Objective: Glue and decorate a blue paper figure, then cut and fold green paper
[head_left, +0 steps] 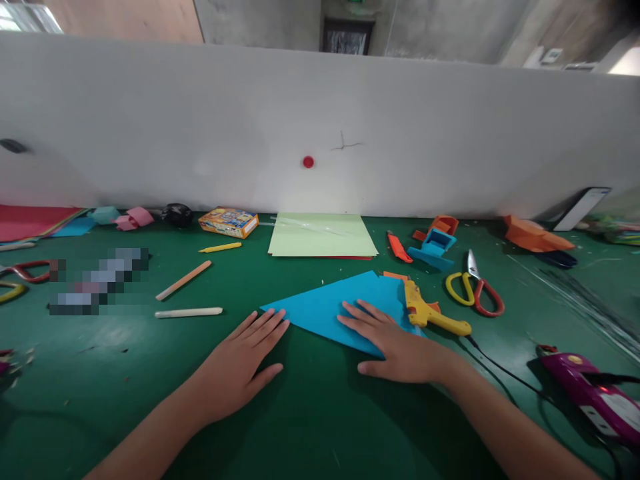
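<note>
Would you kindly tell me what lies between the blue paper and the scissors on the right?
The head view shows a yellow glue gun there, one end by the right edge of the blue paper, its handle short of the scissors.

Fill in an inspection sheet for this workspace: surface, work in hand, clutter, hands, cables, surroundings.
Surface: green tabletop, small scraps at far left.
Work in hand: blue paper, pointed at its left end; yellow glue gun at its right end.
Clutter: scissors lying open, red cutter, cardboard box, pale green sheets.
Hands: left hand spread at the paper's point; right hand spread on the paper.
Cables: dark cord runs from the glue gun toward the purple power strip; its plug-in point cannot be told.
Surroundings: white partition behind; other people, nothing seen.
</note>
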A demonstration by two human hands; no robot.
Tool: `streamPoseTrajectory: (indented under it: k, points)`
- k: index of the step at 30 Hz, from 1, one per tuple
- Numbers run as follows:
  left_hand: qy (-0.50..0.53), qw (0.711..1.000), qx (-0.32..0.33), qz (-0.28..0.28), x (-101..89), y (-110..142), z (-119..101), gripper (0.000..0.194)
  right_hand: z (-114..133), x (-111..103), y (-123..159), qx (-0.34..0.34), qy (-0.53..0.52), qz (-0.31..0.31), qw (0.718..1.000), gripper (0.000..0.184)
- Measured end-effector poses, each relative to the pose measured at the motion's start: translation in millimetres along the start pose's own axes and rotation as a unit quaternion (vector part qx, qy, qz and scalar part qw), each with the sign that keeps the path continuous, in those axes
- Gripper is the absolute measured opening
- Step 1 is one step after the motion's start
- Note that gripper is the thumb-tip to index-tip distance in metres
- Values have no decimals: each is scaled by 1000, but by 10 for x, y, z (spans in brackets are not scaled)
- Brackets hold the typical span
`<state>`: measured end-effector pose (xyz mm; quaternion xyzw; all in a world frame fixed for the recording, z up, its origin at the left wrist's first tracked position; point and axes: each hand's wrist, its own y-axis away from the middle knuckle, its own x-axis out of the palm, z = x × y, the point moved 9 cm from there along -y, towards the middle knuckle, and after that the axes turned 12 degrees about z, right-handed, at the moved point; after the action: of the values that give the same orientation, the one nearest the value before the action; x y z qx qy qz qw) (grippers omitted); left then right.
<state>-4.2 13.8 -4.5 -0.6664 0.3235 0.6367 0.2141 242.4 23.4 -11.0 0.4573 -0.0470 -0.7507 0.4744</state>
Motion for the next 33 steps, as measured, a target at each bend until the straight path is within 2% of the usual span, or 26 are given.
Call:
streamPoseTrajectory:
  k: [6, 12, 17, 22, 25, 30, 33]
  points:
    - [18, 1000, 7, -21, -108, -4, -38, 64, 20, -8, 27, -1, -9, -6, 1000, 90]
    - [51, 998, -11, -21, -184, 12, -16, 47, 79, 23, 100, -15, -7, 1, 1000, 86]
    - [98, 995, 12, -33, -233, 72, -26, 34, 237, 82, 157, -20, -25, 23, 999, 79]
    - [130, 989, 7, -62, -277, 117, 56, 33, 423, 160, 200, -51, -42, 57, 996, 72]
    - [127, 991, 5, -53, -254, 107, 74, 33, 445, 135, 155, -54, -27, 29, 998, 61]
    - [108, 993, 43, -34, -230, 77, -13, 32, 443, -139, -36, -52, 41, -134, 989, 53]
    - [96, 994, 50, -34, -224, 72, -24, 33, 470, -116, -187, -89, 74, -119, 986, 48]
